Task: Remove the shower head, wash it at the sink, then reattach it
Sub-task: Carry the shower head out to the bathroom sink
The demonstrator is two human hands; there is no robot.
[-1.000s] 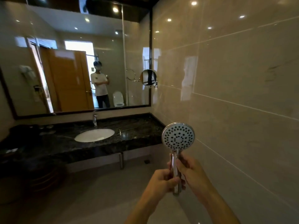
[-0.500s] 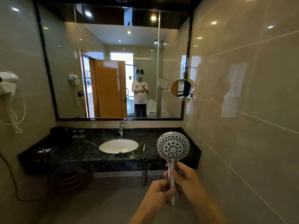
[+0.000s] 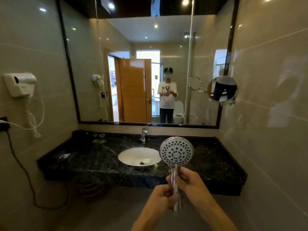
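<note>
I've got both hands wrapped round the chrome handle, left hand (image 3: 160,196) low, right hand (image 3: 189,182) higher, holding the shower head (image 3: 176,151) upright, nozzles facing me, just in front of the white sink (image 3: 133,155) in the dark counter (image 3: 208,160).
</note>
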